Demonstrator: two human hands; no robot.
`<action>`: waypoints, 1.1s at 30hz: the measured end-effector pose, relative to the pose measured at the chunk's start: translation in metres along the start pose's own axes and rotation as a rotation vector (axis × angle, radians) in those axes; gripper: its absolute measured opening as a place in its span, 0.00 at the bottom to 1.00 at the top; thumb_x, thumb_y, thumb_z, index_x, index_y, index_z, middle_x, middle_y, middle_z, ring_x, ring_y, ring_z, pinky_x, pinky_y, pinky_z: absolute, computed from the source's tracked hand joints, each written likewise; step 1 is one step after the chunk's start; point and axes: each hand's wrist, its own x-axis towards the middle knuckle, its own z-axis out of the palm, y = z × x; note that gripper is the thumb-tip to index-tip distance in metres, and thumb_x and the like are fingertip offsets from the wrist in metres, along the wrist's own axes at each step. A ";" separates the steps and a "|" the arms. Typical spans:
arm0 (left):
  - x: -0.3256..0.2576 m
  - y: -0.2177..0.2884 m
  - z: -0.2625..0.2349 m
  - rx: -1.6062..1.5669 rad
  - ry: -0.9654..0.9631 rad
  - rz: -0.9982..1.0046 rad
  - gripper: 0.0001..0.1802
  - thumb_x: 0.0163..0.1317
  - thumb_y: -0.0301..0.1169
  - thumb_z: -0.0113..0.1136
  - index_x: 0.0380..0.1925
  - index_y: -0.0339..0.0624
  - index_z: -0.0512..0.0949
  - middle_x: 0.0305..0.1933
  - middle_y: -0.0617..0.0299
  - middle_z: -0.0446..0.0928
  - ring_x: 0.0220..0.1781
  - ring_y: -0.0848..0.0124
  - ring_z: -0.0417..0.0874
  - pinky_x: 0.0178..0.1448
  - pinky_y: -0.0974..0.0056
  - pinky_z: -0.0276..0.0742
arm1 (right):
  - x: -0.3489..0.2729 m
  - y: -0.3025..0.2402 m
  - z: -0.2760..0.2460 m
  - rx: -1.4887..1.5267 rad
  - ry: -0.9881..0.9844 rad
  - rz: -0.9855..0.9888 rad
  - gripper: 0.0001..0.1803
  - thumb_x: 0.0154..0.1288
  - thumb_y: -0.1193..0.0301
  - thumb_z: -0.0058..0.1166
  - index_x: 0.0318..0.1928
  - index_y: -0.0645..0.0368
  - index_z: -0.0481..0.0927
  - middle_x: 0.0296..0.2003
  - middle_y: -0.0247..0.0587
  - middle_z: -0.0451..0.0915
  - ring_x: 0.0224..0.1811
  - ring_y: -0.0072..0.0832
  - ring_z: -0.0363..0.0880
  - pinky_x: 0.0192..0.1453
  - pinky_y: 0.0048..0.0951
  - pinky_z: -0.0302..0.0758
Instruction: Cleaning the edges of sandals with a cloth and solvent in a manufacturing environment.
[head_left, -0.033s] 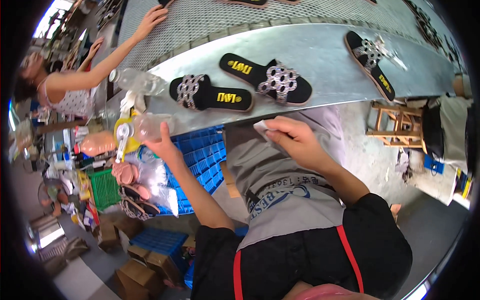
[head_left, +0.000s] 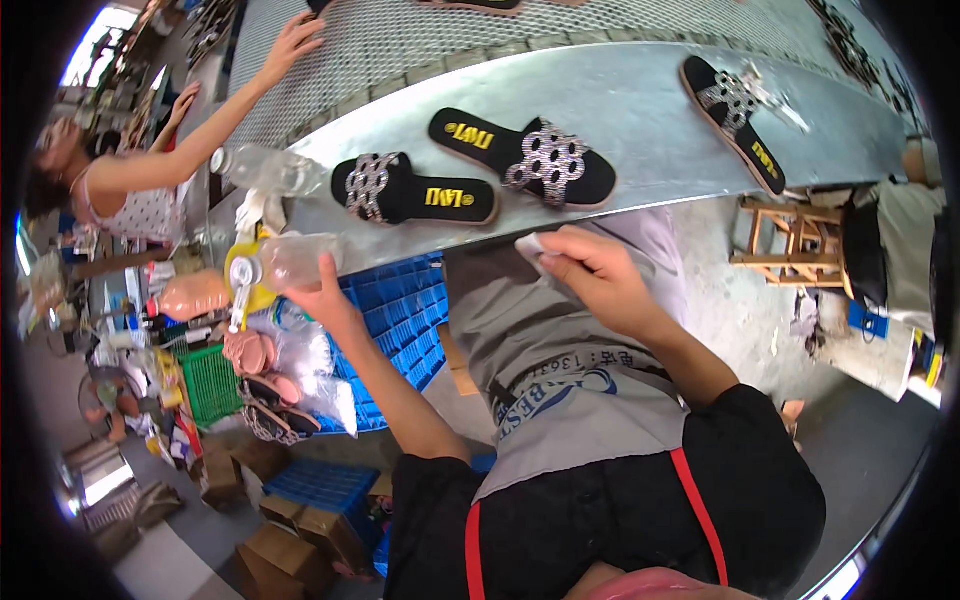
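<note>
Grey floor (head_left: 705,275), wooden stool (head_left: 785,262) at right, bright window (head_left: 95,48) at upper left

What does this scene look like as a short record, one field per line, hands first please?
Left hand: this hand has a clear bottle in its grip, capped end toward the picture's left
Right hand: this hand pinches a white wad, material unclear
Bench: metal bench with left sandal, middle sandal, right sandal and a second bottle
Sandals: black soles, shiny cut-out straps
Beyond bench: mesh surface, co-worker's hand above it
</note>
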 end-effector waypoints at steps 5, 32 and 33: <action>-0.051 0.033 -0.001 0.244 0.259 0.259 0.25 0.72 0.24 0.61 0.67 0.31 0.70 0.66 0.48 0.75 0.67 0.52 0.77 0.73 0.48 0.72 | -0.011 -0.007 -0.061 -0.568 0.246 -0.057 0.13 0.72 0.80 0.59 0.54 0.66 0.83 0.38 0.46 0.81 0.37 0.39 0.83 0.41 0.36 0.79; -0.124 0.087 0.226 0.589 -0.782 0.718 0.24 0.76 0.37 0.57 0.69 0.44 0.77 0.75 0.57 0.74 0.73 0.52 0.74 0.72 0.50 0.69 | 0.001 -0.002 -0.078 -1.458 -0.018 -0.183 0.24 0.58 0.72 0.58 0.57 0.58 0.80 0.36 0.33 0.72 0.33 0.25 0.81 0.30 0.28 0.80; -0.123 0.088 0.227 0.587 -0.780 0.716 0.24 0.76 0.37 0.57 0.69 0.44 0.77 0.75 0.57 0.74 0.73 0.52 0.74 0.72 0.50 0.69 | -0.007 -0.006 -0.080 -1.460 -0.020 -0.184 0.24 0.58 0.72 0.58 0.57 0.58 0.80 0.36 0.33 0.72 0.33 0.25 0.81 0.30 0.28 0.80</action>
